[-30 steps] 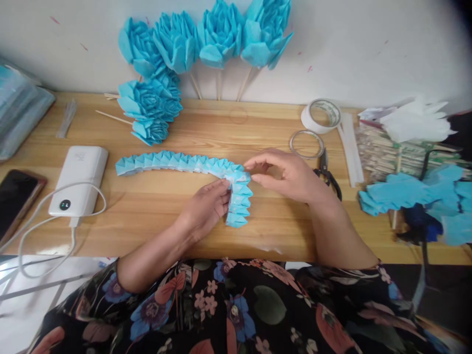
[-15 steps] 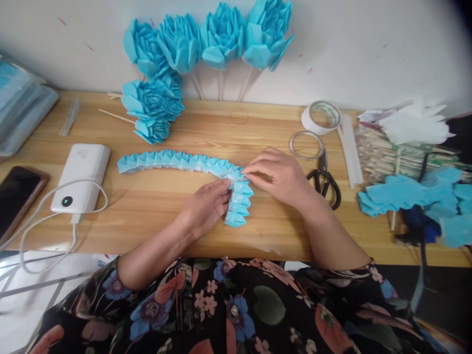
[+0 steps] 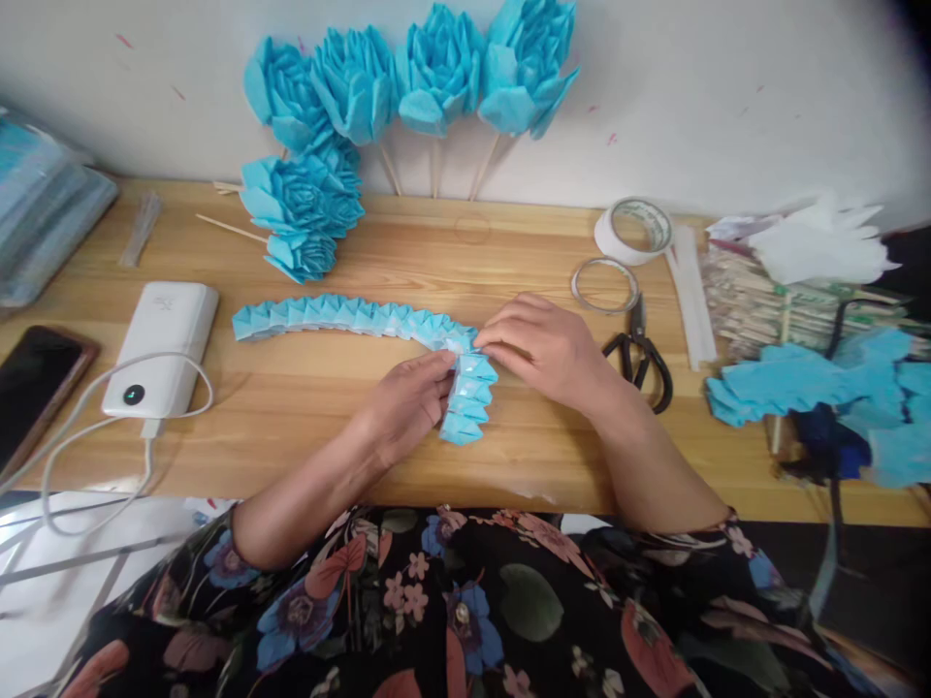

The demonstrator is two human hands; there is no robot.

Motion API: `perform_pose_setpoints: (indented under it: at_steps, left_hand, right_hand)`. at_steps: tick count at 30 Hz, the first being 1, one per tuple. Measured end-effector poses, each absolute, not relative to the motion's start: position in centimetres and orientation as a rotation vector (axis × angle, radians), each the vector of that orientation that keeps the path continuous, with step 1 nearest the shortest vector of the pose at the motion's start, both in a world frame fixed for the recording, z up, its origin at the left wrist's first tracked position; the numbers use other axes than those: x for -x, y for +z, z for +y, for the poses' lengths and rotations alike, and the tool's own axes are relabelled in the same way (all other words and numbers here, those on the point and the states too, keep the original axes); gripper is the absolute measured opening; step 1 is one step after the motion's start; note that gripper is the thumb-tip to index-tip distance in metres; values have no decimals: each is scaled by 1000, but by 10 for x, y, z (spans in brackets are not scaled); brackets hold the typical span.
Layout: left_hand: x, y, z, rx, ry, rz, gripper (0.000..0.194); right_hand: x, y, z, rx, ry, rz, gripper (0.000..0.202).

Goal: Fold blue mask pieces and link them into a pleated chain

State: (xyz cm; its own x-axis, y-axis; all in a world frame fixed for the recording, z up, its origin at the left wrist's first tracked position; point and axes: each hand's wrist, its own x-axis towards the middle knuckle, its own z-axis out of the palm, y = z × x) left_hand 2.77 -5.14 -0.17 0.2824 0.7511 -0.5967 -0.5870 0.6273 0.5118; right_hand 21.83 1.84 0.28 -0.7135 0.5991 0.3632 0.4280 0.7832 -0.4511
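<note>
A long strip of folded blue petals [image 3: 349, 314] lies across the wooden table and bends sharply downward at its right part. My left hand [image 3: 407, 402] is closed on the strip at that bend, thumb on top and fingers curled beneath. From the other side, my right hand [image 3: 545, 349] pinches the upper edge of the same bend between thumb and fingertips. The short end of the strip hangs toward me between the hands. Just right of my right hand rest black-handled scissors [image 3: 640, 359], under a thin tape ring [image 3: 605, 285].
Blue folded flowers on sticks [image 3: 440, 78] stand along the wall. A white power bank [image 3: 160, 349] with a cable and a phone [image 3: 44, 388] lie left. At right are a tape roll [image 3: 632, 231], white strips [image 3: 690, 296], bundled sticks [image 3: 742, 291] and more blue petal strips [image 3: 786, 383].
The short end of the strip has shifted slightly left and up. My right hand has moved a little left at the bend; both hands keep their hold.
</note>
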Motion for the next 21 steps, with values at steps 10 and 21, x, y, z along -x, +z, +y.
perform_pose_setpoints:
  at_steps: [10,21]
  left_hand:
    - [-29,-2,-53,-236,943,861,18]
    - [-36,3,-51,-212,1018,946,9]
  right_hand:
    - [-218,3,16,707,547,-2405,18]
    - [-213,10,13,663,779,-2320,17]
